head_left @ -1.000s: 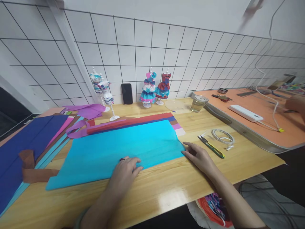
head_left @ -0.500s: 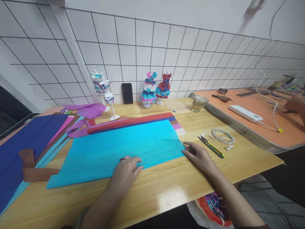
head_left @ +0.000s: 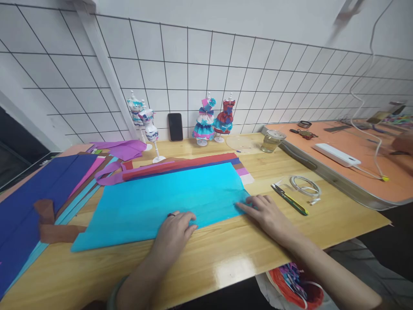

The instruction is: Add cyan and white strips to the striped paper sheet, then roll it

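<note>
A bright blue sheet (head_left: 155, 202), crepe paper or thin cloth, lies flat across the wooden table in front of me. My left hand (head_left: 177, 228) rests on its near edge, fingers bent loosely, a dark ring on one finger. At the sheet's right end, my right hand (head_left: 258, 209) lies with its fingers stretched over the corner. Nothing is gripped in either hand. Behind the blue sheet lie layered strips, a red one (head_left: 180, 165) among them. Right of my right hand are yellow-green thread snips (head_left: 290, 199).
Coiled white cable (head_left: 306, 186) and a lidded glass jar (head_left: 272, 141) stand to the right. Small dressed mannequins (head_left: 204, 122) and a phone (head_left: 175, 127) line the wall. Navy sheets (head_left: 45, 185) lie left. An orange-topped table (head_left: 335, 150) adjoins; another person's hand (head_left: 403, 142) is there.
My right hand has slid left from the sheet's right edge onto its corner, fingers now lying over it. My left hand stays on the near edge. The view has shifted slightly.
</note>
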Demonstrator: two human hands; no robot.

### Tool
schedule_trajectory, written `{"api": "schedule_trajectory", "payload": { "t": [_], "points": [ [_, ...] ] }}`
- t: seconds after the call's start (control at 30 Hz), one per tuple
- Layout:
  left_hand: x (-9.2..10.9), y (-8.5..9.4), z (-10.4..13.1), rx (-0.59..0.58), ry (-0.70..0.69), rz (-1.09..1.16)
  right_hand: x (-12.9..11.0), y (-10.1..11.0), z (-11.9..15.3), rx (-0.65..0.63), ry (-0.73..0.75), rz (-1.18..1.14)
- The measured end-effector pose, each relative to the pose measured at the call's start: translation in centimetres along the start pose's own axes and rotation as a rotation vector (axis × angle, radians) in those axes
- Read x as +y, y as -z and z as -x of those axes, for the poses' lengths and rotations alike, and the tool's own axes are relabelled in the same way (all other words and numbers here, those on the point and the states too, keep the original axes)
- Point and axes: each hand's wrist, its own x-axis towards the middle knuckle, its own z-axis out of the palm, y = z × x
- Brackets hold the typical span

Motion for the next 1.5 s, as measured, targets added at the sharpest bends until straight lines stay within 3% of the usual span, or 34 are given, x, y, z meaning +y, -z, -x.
{"api": "schedule_trajectory", "payload": {
  "t": [0.13,0.37,0.63,0.9,1.0,1.13,1.23,1.3,1.37,1.5],
  "points": [
    [-0.1,-0.2,0.1,0.017,-0.014,0.006,-1.2,0.9,-0.7,-0.076,0.202,0.194],
    [-0.2,-0.3,0.3,0.009,-0.045,-0.018,-1.1,0.4,-0.2,-0.104,0.262,0.348],
    [-0.7,-1.1,0.7,-0.028,-0.192,-0.254,0.6,0.7,1.9,-0.138,0.106,0.454],
    [0.3,-0.1,1.2,-0.078,-0.228,-0.287,0.4,0.7,2.3,-0.107,0.027,0.429],
    [0.2,-0.1,1.2,-0.052,-0.243,-0.279,-1.1,0.5,1.9,-0.056,-0.044,0.362],
    [0.0,-0.4,1.3,-0.036,-0.267,-0.307,-6.3,-0.3,0.4,0.040,0.004,0.087],
    [-0.1,-0.7,1.2,-0.011,-0.274,-0.332,-10.7,-0.9,-1.1,0.008,0.105,-0.103],
    [-0.2,-0.8,1.2,-0.008,-0.271,-0.350,-12.4,-1.0,-1.8,-0.029,0.109,-0.180],
    [-0.3,-0.9,1.2,-0.015,-0.272,-0.359,-12.9,-1.0,-2.1,-0.054,0.083,-0.222],
    [-0.5,-0.9,1.1,-0.039,-0.292,-0.359,-11.4,-0.9,-1.5,-0.095,0.037,-0.237]
  ]
}}
